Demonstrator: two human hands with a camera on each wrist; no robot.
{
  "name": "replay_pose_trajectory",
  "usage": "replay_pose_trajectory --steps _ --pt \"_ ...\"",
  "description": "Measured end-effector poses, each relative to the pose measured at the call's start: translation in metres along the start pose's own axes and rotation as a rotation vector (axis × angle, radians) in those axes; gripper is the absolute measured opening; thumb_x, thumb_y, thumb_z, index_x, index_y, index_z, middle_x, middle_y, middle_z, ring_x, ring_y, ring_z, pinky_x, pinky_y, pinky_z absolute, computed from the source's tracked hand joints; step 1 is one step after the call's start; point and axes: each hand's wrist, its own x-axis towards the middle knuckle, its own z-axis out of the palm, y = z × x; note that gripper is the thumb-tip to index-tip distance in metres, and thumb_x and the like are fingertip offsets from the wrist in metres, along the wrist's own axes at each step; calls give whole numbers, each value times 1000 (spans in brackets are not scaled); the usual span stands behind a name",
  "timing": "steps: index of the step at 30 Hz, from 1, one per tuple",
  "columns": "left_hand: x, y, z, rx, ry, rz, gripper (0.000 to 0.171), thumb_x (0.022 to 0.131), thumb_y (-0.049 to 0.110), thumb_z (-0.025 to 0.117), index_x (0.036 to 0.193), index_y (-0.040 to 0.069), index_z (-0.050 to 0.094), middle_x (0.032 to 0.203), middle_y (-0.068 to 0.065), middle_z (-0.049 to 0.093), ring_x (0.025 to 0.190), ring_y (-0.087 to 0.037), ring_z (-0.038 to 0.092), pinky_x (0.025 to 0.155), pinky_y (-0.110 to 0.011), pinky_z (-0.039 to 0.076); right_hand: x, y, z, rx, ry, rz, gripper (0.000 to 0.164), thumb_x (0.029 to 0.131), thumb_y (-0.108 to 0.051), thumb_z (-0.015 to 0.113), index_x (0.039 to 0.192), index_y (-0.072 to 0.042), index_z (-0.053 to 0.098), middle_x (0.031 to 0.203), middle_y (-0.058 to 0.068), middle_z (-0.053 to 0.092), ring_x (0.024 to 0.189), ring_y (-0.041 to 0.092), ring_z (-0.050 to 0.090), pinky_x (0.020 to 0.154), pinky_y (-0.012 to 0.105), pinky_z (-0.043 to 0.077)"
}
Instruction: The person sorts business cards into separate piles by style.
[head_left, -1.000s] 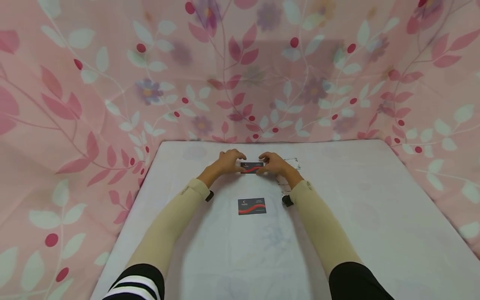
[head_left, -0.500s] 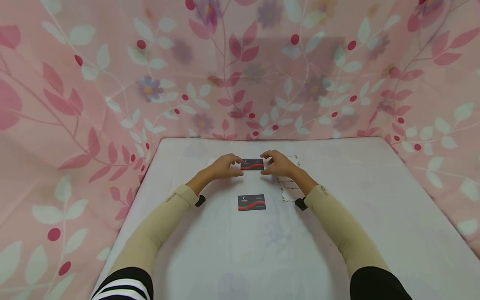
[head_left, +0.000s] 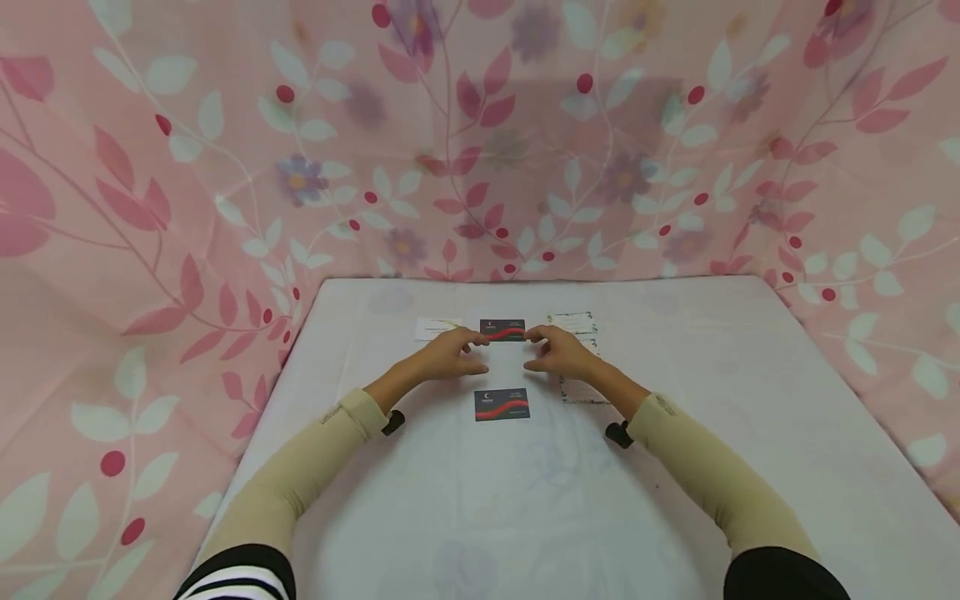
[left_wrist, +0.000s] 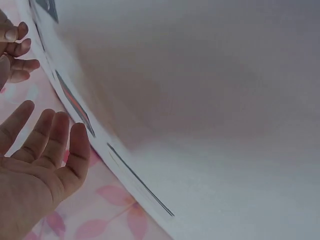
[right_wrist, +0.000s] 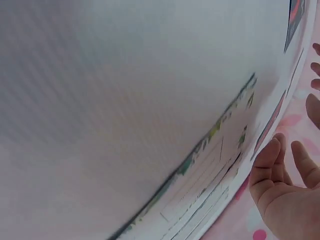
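Note:
A dark grey card with a red wave stripe [head_left: 502,329] lies near the far side of the white table. My left hand [head_left: 450,353] hovers at its left corner, fingers relaxed and gripping nothing. Opposite it, my right hand [head_left: 561,353] is held with loosely bent fingers and thumb apart, its fingertips right by the card's right corner. A second, matching card [head_left: 502,405] lies nearer to me, below the gap between the hands. The left wrist view also shows spread fingers [left_wrist: 42,140] beside the striped card [left_wrist: 75,102].
A white card [head_left: 437,328] lies left of the far dark card, partly behind my left hand. On the right are white cards with leafy borders, one at the back [head_left: 573,322] and another [head_left: 581,392] partly under my right wrist. A pink floral cloth [head_left: 480,150] hangs behind the table.
Both hands have let go of the far dark card and drawn back toward me, a little apart. The card stays on the table, and more of the white cards is uncovered.

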Motion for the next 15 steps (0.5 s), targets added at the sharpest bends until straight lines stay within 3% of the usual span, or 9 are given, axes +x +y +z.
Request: replay_pose_trajectory --steps 7,15 --pt "-9 7 3 27 -31 35 54 87 33 75 132 7 59 125 -14 63 104 -25 60 92 -40 49 -11 -12 6 93 -26 -20 59 83 -19 80 134 -4 55 132 18 58 101 25 62 84 34 50" --pt "-21 18 8 2 -12 33 54 88 32 75 133 7 59 132 -14 59 111 -29 59 94 -43 49 -26 -13 14 78 -64 -33 58 82 -22 81 132 -6 57 128 15 60 97 22 61 82 32 50"
